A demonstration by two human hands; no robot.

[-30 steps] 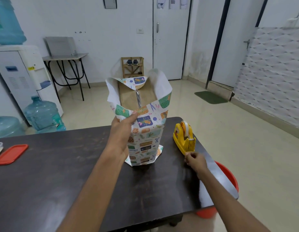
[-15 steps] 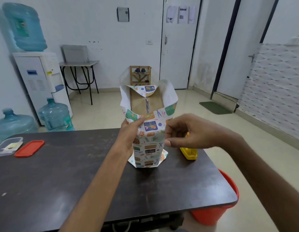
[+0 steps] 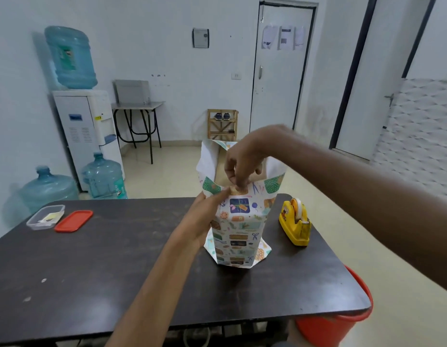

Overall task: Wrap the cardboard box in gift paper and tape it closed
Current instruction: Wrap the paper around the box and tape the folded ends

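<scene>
On the table (image 3: 117,259), hands (image 3: 208,217) (image 3: 243,164) hold gift paper (image 3: 242,229).

Upright on a dark table (image 3: 117,259): box (image 3: 221,172) sleeved in patterned paper (image 3: 238,229), top end open, brown cardboard showing inside, bottom folds splayed on the tabletop. Left hand (image 3: 204,216) gripping the left side, thumb across the front near the top. Right hand (image 3: 245,161) reaching over from the right, fingertips bunched, pinching at the near top edge; anything between them too small to tell. Yellow tape dispenser (image 3: 295,224) near the box's right, not touching. Far left: clear tub (image 3: 46,216) beside red lid (image 3: 73,220). Red bucket (image 3: 335,326) below the right corner.
</scene>
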